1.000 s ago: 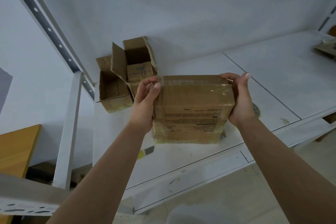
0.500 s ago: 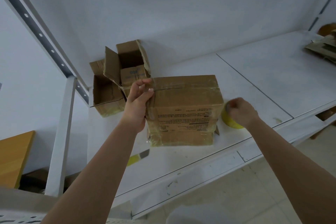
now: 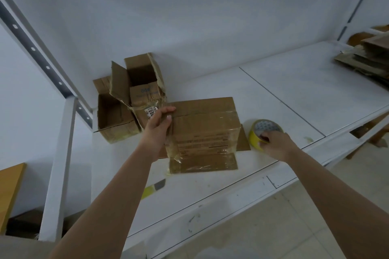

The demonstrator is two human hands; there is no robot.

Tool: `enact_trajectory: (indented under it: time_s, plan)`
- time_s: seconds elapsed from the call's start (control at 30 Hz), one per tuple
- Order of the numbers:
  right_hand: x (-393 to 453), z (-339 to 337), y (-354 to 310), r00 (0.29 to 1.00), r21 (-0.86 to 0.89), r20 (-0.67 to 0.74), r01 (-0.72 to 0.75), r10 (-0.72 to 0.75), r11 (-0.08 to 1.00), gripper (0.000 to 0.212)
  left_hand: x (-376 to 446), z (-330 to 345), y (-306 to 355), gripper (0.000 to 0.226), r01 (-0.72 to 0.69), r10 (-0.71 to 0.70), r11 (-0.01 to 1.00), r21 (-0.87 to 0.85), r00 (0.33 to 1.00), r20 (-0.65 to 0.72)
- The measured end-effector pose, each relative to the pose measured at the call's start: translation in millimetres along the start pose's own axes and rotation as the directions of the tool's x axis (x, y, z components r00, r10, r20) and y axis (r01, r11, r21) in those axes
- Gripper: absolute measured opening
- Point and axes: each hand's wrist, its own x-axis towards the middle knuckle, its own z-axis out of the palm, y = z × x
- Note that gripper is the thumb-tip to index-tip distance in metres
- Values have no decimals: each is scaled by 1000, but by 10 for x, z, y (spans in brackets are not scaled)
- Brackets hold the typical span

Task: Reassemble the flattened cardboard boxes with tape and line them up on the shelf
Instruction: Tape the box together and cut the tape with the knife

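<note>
right hand [image 3: 273, 145] now gripping tape roll [image 3: 265, 133]

Two bare forearms rise from the lower frame, sleeveless; the left hand [image 3: 158, 125] and right hand [image 3: 275, 146] wear nothing.

We count three cardboard boxes standing on the white shelf [image 3: 294, 94]: the big taped box [image 3: 205, 130] in the middle, an open box [image 3: 114, 121] at the far left, and a torn open box [image 3: 141, 88] leaning just beside it. There's one roll of yellow tape [image 3: 265, 132], one loose strip of yellow tape [image 3: 153, 189] stuck near the shelf's front edge, and one pile of flattened cardboard [image 3: 366, 57] off at the far right, its sheets too overlapped for us to number. And we see two hands in play, the left hand [image 3: 157, 126] and the right hand [image 3: 275, 145], one on each side.
</note>
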Motion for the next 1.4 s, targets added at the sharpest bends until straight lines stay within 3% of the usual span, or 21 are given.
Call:
enact_trajectory:
  time_s: [0.1,0.23,0.37,0.5,0.6,0.7,0.8,0.83,0.9,0.97,1.03,1.1,1.17,1.27,1.4]
  plan:
    - [-71,-35,-4,999,182,3,-45,45,982,24,74,58,66,31,13,-10,997,79,999,-39]
    - [-148,-48,115,981,546,-15,-156,196,823,41,114,76,71,27,43,-37,993,108,997,-62]
    - [-134,-16,175,978,679,39,-176,204,713,48,109,88,55,26,28,-23,996,82,998,-62]
    - [-96,-79,62,991,591,136,-83,2,802,46,87,85,68,24,24,-18,995,99,998,-62]
    - [-97,-108,50,963,154,269,-21,-21,988,58,66,82,91,24,31,-25,994,102,998,-61]
    - [-122,-63,91,990,-92,138,4,9,996,44,43,71,104,25,38,-32,995,98,998,-55]
    - [-163,-167,33,990,-123,-137,-40,23,992,12,10,64,125,26,35,-31,996,83,999,-45]
    - [-152,-246,13,972,-33,-234,-44,35,998,12,-1,76,130,26,28,-25,997,79,999,-38]
    - [-156,-448,-71,933,364,-350,57,79,930,17,-25,119,132,25,22,-21,997,76,1000,-23]
    - [-244,-710,-254,898,671,-438,295,42,680,12,-62,156,122,24,23,-22,997,75,1000,-5]
    - [-340,-961,-469,862,718,-498,468,-89,516,15,-106,177,104,23,18,-21,996,84,999,27]
    - [-425,-1114,-726,860,710,-424,511,-284,485,19,-162,220,65,22,13,-21,995,96,996,88]
    - [-454,-1135,-936,880,697,-236,448,-411,560,27,-240,299,2,21,-27,13,993,116,993,115]
    - [-421,-1043,-1087,901,716,-40,328,-433,616,38,-329,388,-48,22,-90,79,986,139,993,82]
    - [-329,-1047,-1113,895,710,-19,326,-446,625,46,-384,366,84,30,8,-15,989,147,999,42]
